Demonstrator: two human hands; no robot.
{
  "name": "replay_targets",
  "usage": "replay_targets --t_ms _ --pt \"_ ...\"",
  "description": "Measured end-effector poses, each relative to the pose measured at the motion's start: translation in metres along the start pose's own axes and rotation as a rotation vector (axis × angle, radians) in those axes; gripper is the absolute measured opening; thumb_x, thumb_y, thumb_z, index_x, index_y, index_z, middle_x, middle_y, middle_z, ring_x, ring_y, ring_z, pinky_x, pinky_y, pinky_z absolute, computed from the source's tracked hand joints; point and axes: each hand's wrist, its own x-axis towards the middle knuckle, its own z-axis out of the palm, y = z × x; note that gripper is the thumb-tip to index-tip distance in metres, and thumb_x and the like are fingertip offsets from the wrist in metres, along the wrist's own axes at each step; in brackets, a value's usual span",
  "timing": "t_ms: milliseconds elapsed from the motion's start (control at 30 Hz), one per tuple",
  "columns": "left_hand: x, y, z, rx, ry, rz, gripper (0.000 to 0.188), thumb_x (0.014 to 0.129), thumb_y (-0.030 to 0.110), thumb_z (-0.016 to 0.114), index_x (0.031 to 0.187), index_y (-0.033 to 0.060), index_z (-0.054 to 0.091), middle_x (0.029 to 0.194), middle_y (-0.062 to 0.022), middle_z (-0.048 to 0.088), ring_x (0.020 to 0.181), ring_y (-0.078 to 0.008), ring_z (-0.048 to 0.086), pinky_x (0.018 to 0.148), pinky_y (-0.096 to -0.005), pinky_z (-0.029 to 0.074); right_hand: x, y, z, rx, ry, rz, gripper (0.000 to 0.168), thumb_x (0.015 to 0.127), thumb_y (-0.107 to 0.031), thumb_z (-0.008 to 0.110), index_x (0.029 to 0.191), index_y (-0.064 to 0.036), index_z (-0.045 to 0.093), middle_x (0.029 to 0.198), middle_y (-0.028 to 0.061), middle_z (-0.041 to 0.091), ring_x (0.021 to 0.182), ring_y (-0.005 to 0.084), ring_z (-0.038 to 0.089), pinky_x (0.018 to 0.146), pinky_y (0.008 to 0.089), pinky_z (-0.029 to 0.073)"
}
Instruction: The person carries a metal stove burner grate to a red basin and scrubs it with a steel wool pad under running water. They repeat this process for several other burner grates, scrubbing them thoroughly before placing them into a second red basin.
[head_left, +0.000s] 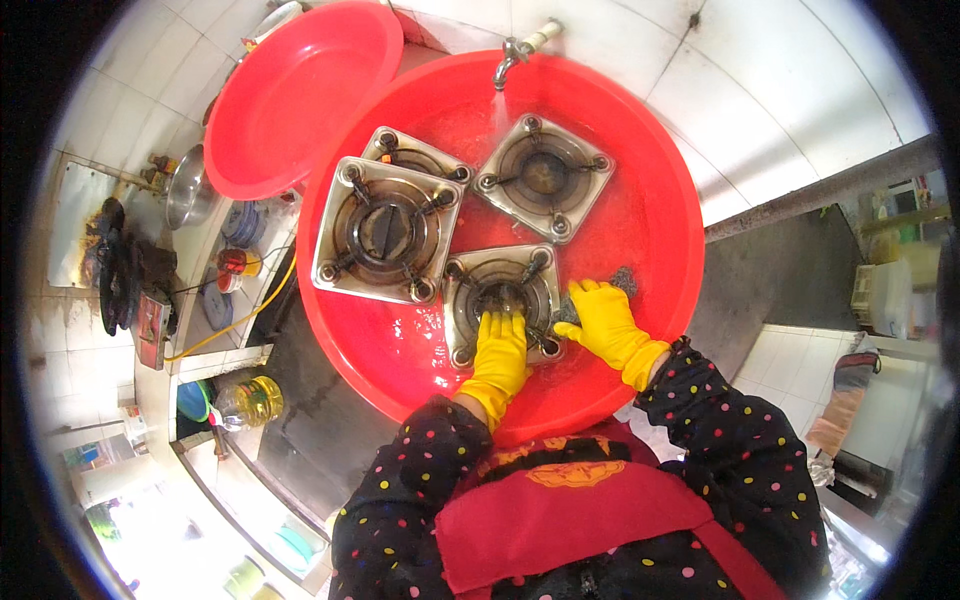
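Both my hands wear yellow rubber gloves. My left hand (496, 367) lies on the near square metal burner plate (538, 262), fingers extended over its centre; whether the fingertips grip it is hidden. At that plate's right edge, my right hand (611, 322) holds a grey-green scouring pad (565, 309) between thumb and fingers. A clump of steel wool (624, 280) sits just beyond this hand. Another stained burner plate (386, 229) rests at the left, partly over a further burner plate (420, 159). A burner plate (545, 178) also lies under the running tap (512, 56).
The large red plastic basin (660, 150) surrounds the plates, with shallow water inside. A second red basin (307, 97) stands at upper left. A yellow hose or cable (262, 311), a steel bowl (187, 187) and a bottle of yellow oil (251, 403) are on the left.
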Motion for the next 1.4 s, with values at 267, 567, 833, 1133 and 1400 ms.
replay_targets --t_ms 267,567,833,1133,1400 --pt "0.004 -0.004 0.019 0.001 0.071 0.022 0.111 0.057 0.035 0.086 0.142 -0.0076 0.03 0.143 -0.0266 0.04 0.136 -0.0405 0.035 0.117 -0.0492 0.018 0.032 0.032 0.009 0.169 0.342 0.281 0.043 0.088 -0.046 0.057 0.072 -0.007 0.062 0.073 0.0177 0.064 0.07 0.0406 0.062 0.064 0.0524 0.048" --pt "0.007 -0.005 0.034 0.085 0.196 0.024 0.115 0.056 0.037 0.084 0.144 -0.0089 0.027 0.146 -0.0253 0.037 0.135 -0.0391 0.036 0.116 -0.0503 0.019 0.001 -0.026 0.02 -0.025 0.068 0.048 0.05 0.074 -0.037 0.074 0.109 -0.004 0.061 0.09 0.0171 0.064 0.082 0.0369 0.063 0.071 0.0479 0.05" --pt "0.015 -0.009 0.053 0.034 0.154 -0.009 0.115 0.054 0.039 0.085 0.143 -0.0088 0.029 0.146 -0.0264 0.036 0.135 -0.0389 0.037 0.117 -0.049 0.019 -0.012 -0.02 -0.005 -0.088 0.053 0.113 0.035 0.073 -0.034 0.075 0.092 -0.007 0.064 0.083 0.0164 0.064 0.078 0.0368 0.064 0.068 0.0471 0.05" --pt "0.006 -0.005 0.017 0.06 0.089 0.019 0.072 0.08 0.035 0.063 0.135 -0.007 0.043 0.137 -0.0274 0.048 0.131 -0.0396 0.043 0.116 -0.0524 0.019 0.006 -0.039 0.023 -0.123 -0.044 0.02 0.039 0.08 -0.032 0.067 0.112 -0.009 0.063 0.082 0.0147 0.062 0.073 0.0351 0.063 0.064 0.0468 0.048" --pt "0.011 -0.008 0.037 -0.014 0.132 0.014 0.088 0.068 0.037 0.076 0.137 -0.0051 0.041 0.137 -0.0256 0.048 0.13 -0.0382 0.044 0.116 -0.0499 0.02 0.042 -0.019 0.028 -0.033 0.147 0.044 0.024 0.074 -0.025 0.07 0.089 -0.009 0.061 0.081 0.0147 0.062 0.076 0.0374 0.061 0.068 0.0486 0.047"
